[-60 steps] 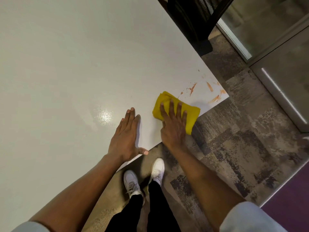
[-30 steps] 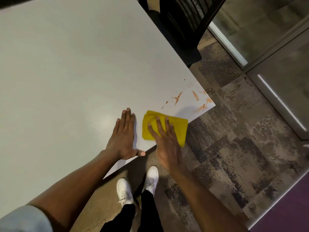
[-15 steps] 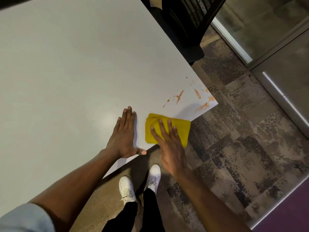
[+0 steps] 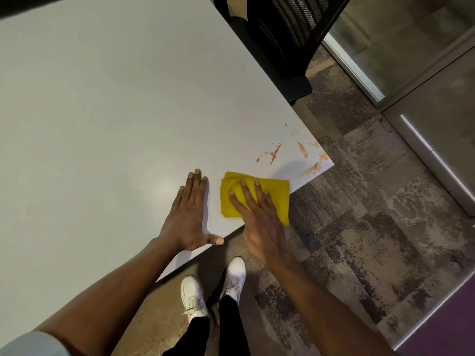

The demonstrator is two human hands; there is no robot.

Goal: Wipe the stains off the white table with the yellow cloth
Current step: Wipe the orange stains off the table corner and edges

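Observation:
A folded yellow cloth [image 4: 276, 195] lies on the white table [image 4: 115, 111] near its front right corner, partly hanging over the edge. My right hand [image 4: 257, 214] presses flat on the cloth with fingers spread. Just left of it, my left hand [image 4: 186, 217] rests flat on the bare tabletop, fingers together, thumb at the table's edge. Orange-brown stains [image 4: 303, 155] streak the corner of the table, beyond and to the right of the cloth, apart from it.
A black mesh office chair [image 4: 282, 34] stands at the table's far right side. Patterned grey carpet [image 4: 372, 214] lies to the right, with a glass partition [image 4: 411, 60] beyond. My white shoes [image 4: 213, 289] stand below the table's edge.
My right hand slid the cloth back from the stains toward the table's front edge two seconds ago; since then it has barely shifted. My left hand has stayed planted.

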